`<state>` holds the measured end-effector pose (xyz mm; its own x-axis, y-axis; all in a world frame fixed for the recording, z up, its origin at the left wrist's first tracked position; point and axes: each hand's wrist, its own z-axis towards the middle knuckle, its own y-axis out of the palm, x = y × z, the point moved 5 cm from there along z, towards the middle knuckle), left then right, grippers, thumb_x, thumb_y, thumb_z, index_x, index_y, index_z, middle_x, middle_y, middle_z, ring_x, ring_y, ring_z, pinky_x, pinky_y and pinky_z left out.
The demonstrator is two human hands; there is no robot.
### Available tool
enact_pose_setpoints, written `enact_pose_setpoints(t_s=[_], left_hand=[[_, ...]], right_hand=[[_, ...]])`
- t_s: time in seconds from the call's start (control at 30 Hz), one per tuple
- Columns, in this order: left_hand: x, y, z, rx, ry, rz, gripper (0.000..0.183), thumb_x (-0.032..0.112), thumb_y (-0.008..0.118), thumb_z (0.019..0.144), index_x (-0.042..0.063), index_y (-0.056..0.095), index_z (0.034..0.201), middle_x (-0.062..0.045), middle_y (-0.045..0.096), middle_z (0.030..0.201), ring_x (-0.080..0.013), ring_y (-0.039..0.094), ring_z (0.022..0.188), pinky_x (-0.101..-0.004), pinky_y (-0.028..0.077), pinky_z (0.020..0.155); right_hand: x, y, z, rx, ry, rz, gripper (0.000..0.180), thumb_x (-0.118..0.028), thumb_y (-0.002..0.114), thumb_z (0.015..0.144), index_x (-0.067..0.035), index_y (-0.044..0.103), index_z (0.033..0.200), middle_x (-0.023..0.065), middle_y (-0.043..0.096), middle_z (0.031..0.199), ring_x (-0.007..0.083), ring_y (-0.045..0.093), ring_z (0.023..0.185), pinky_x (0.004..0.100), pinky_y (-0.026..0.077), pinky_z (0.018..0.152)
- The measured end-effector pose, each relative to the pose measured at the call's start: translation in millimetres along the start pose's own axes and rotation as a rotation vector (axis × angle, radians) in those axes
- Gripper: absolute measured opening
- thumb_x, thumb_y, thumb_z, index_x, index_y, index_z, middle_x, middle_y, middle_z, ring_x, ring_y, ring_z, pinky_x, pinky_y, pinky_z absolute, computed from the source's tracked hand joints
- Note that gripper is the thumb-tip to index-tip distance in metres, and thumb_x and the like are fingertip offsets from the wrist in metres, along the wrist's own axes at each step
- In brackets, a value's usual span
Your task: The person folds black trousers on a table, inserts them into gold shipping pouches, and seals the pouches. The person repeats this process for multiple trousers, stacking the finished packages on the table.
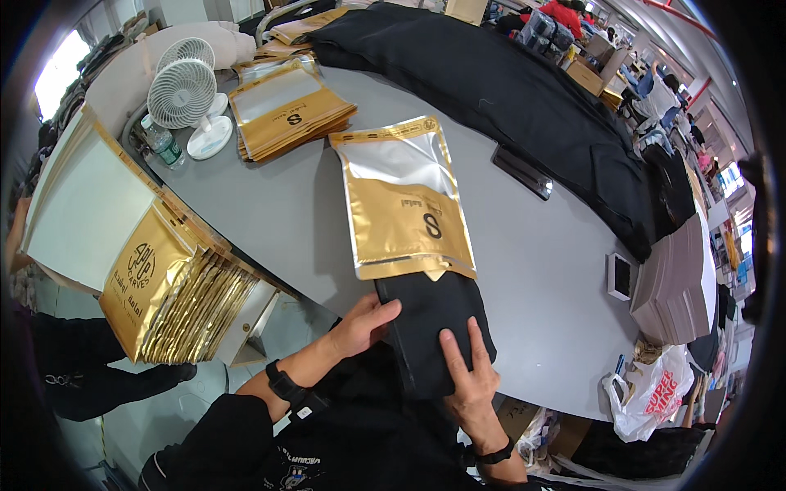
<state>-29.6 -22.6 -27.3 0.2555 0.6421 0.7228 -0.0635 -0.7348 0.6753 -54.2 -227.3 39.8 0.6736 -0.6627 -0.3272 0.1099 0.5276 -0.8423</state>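
A folded black fabric piece (424, 368) lies in front of me, its far end at the mouth of a gold and clear plastic bag (399, 202). Whether that end is inside the bag or under its edge, I cannot tell. My left hand (368, 322) grips the fabric's left edge, thumb on top and fingers beneath. On its right side my right hand (470, 368) rests, with two fingers spread flat over the top and the others hidden. The bag lies flat on the grey table (540, 294) and bears a large printed letter.
Stacked gold bags (288, 123) sit at the far left, near white fans (182, 93) and a water bottle (164, 144). A carton (80, 202) of gold bags (190, 301) stands left. Black cloth (479, 92) spans the back, beside a phone (522, 172). Cardboard sheets (672, 282) and a plastic bag (651, 393) are right.
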Motion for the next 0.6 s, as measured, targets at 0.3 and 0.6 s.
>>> enact_pose_setpoints(t_s=[0.3,0.6], left_hand=[[16,-15,16,0.149,0.388,1.833,0.035,0.014,0.063,0.093,0.006,0.068,0.127,-0.019,0.062,0.139,-0.0393,0.066,0.114,-0.0433,0.057,0.094],[-11,-25,21,0.009,0.452,1.471,0.078,0.022,0.076,0.083,0.014,0.050,0.156,-0.009,0.051,0.160,-0.0268,0.043,0.151,-0.0433,0.036,0.124]], right_hand=[[-9,-14,24,-0.031,0.112,0.119,0.092,0.007,0.077,0.059,-0.007,0.059,0.148,0.0256,0.055,0.153,0.0389,0.071,0.117,0.0392,0.062,0.080],[-3,68,77,0.003,0.126,0.206,0.094,0.018,0.069,0.066,-0.007,0.050,0.155,0.0262,0.047,0.158,0.0487,0.056,0.135,0.0472,0.055,0.104]])
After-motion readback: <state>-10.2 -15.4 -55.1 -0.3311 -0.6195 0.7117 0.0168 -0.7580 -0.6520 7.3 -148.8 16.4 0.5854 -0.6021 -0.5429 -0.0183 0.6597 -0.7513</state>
